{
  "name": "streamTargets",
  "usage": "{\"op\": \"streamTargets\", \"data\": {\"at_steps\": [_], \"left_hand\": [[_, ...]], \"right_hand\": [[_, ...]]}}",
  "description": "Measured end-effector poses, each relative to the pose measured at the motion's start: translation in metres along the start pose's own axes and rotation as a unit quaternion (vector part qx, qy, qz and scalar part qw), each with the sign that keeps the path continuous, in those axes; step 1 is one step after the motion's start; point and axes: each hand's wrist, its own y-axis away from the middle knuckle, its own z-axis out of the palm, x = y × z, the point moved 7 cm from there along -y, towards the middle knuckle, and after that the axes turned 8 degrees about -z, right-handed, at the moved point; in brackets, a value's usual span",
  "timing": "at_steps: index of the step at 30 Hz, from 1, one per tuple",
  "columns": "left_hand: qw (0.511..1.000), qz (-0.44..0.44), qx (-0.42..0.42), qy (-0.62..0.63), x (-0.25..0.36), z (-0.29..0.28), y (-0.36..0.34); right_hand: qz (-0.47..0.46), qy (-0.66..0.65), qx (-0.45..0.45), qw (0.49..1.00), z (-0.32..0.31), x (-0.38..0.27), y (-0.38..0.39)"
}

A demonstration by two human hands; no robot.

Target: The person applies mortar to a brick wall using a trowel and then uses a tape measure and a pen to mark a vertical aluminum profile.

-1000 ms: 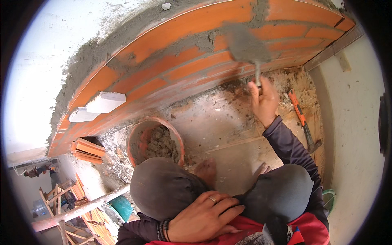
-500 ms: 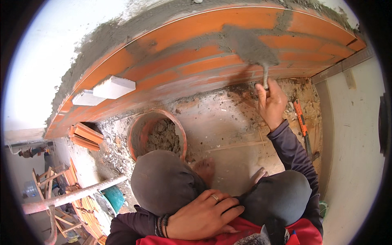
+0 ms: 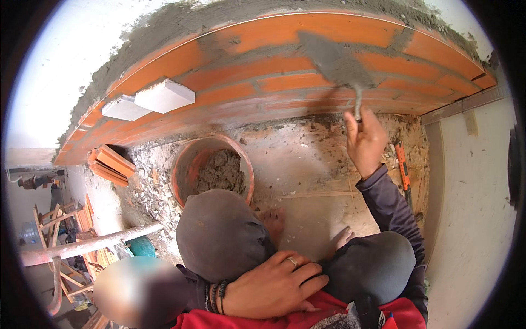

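Note:
My right hand (image 3: 366,143) grips a mortar trowel (image 3: 334,63) by its handle, its grey blade against the orange brick wall (image 3: 241,77), where mortar smears the joints. My left hand (image 3: 276,288) lies across my lap between my bent knees, fingers apart and slightly curled, holding nothing visible. Just beyond my left knee stands a round bucket (image 3: 247,164) holding lumpy grey mortar (image 3: 218,171). An orange and black hammer (image 3: 401,167) lies on the floor to the right of my right forearm.
Two white slabs (image 3: 164,96) sit against the wall. Orange bricks (image 3: 112,164) are piled beside the bucket. A mortar-spattered pole (image 3: 76,247), teal container (image 3: 141,247) and timber clutter occupy the lower left. A pale wall (image 3: 466,192) borders the right side. My bare feet rest on the dirty floor.
My right hand and trowel have shifted slightly rightward in the picture, still at the brick wall. The bucket and bricks appear higher as the view has turned. My left hand stays on my lap.

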Motion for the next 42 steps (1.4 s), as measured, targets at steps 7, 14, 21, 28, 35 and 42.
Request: {"op": "streamTargets", "data": {"at_steps": [7,14,21,28,35,42], "left_hand": [[1.0,-0.003,-0.005,-0.005,-0.001,0.002,0.005],[1.0,0.002,0.002,-0.003,-0.001,0.002,0.008],[1.0,0.006,0.006,-0.001,-0.002,0.004,0.013],[1.0,-0.001,-0.007,-0.007,-0.005,0.004,0.018],[1.0,-0.005,-0.007,-0.006,-0.006,0.003,0.02],[1.0,0.003,-0.002,0.001,-0.005,-0.001,0.021]], "right_hand": [[0.013,-0.016,-0.001,1.0,0.014,-0.014,-0.001],[-0.013,0.006,-0.008,1.0,0.018,-0.031,-0.005],[-0.026,0.023,-0.002,0.999,0.025,-0.042,-0.006],[-0.05,0.0,-0.032,0.998,0.037,-0.052,0.0],[-0.068,0.012,-0.024,0.997,0.031,-0.068,-0.022],[-0.074,0.044,-0.059,0.995,0.026,-0.069,-0.028]]}}
